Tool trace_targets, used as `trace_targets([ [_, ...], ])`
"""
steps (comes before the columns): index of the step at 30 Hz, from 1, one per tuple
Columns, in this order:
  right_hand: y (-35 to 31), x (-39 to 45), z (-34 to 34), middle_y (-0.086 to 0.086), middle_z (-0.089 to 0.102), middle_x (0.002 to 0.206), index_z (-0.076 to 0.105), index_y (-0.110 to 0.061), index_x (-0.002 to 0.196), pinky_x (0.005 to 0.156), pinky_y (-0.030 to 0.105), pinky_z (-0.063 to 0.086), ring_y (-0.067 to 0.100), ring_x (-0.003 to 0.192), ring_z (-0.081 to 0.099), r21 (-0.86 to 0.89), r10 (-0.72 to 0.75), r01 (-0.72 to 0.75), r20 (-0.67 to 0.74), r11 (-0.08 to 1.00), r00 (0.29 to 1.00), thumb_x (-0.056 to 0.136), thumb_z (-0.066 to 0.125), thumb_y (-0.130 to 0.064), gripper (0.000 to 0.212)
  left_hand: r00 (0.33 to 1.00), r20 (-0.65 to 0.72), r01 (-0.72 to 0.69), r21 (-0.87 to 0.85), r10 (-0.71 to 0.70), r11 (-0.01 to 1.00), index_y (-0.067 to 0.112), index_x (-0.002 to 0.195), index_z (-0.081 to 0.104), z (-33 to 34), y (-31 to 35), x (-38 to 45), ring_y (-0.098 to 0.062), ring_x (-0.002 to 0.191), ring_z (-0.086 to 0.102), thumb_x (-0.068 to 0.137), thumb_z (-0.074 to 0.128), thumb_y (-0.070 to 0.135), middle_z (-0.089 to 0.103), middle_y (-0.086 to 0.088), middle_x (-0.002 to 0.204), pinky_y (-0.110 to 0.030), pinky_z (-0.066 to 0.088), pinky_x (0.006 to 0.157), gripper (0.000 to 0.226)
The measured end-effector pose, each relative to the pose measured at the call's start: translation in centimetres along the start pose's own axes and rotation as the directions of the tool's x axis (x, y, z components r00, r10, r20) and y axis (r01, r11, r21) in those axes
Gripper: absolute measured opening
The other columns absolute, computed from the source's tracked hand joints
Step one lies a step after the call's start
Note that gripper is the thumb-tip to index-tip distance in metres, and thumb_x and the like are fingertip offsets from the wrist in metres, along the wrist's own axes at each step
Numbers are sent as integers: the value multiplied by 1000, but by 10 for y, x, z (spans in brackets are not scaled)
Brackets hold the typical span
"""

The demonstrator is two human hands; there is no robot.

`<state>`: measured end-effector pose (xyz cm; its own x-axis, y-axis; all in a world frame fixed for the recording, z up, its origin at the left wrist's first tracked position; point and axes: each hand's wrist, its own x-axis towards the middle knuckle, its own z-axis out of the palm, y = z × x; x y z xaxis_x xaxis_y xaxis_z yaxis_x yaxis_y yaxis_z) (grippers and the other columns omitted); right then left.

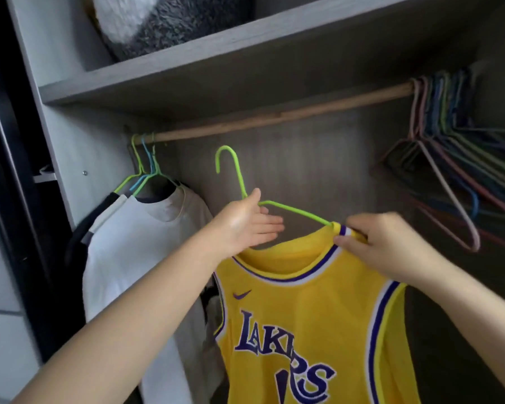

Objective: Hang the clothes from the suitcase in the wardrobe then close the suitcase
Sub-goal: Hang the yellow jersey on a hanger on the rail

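A yellow basketball jersey [306, 310] with purple lettering hangs in front of me on a lime green wire hanger [233, 173]. My left hand [245, 223] holds the hanger just below its hook, thumb up against the wire. My right hand [382, 240] pinches the jersey's right shoulder strap where it sits on the hanger's arm. The hook is free in the air, below the wooden wardrobe rail [274, 115]. The suitcase is out of view.
A white T-shirt [140, 243] and a dark garment hang on coloured hangers at the rail's left end. Several bare hangers [449, 147] bunch at the right end. A grey shelf [216, 68] above carries a fluffy grey and white cushion [158, 21].
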<state>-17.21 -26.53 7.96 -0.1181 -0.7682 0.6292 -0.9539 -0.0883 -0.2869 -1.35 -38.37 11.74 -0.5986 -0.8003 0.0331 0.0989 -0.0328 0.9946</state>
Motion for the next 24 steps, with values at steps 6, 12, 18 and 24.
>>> trace_targets([
  [6, 0, 6, 1, -2, 41, 60, 37, -17, 61, 47, 22, 26, 9, 53, 38, -144, 58, -28, 209, 989, 976, 95, 44, -33, 39, 998, -58, -36, -383, 15, 923, 3, 84, 47, 20, -15, 19, -25, 90, 59, 99, 35, 7, 64, -12, 79, -26, 54, 68, 19],
  [12, 11, 18, 10, -2, 40, 63, 34, -17, 62, 49, 25, 27, 10, 55, 38, -240, 100, -29, 289, 970, 952, 97, 40, -34, 40, 992, -94, -114, -351, 86, 930, 4, 78, 46, 23, -25, 35, -14, 47, 66, 96, 40, 3, 66, -6, 52, -20, 54, 46, 19],
  [18, 13, 25, 12, -2, 35, 51, 41, -15, 56, 53, 27, 29, 11, 49, 35, -53, -81, 97, 250, 994, 965, 86, 30, -53, 50, 984, -175, -72, -310, 17, 948, 7, 67, 37, 12, -11, 48, -13, 44, 45, 97, 29, 4, 42, -6, 49, -18, 46, 33, 32],
  [24, 16, 86, 32, 14, 59, 68, 34, -18, 52, 60, 31, 28, 32, 80, 59, -298, -12, -11, -75, 955, 997, 95, 41, -34, 47, 949, -314, -6, 98, 36, 995, 16, 60, 30, -47, 15, 53, -2, 16, 19, 98, 28, 9, 23, 6, 22, -9, 12, 22, 39],
])
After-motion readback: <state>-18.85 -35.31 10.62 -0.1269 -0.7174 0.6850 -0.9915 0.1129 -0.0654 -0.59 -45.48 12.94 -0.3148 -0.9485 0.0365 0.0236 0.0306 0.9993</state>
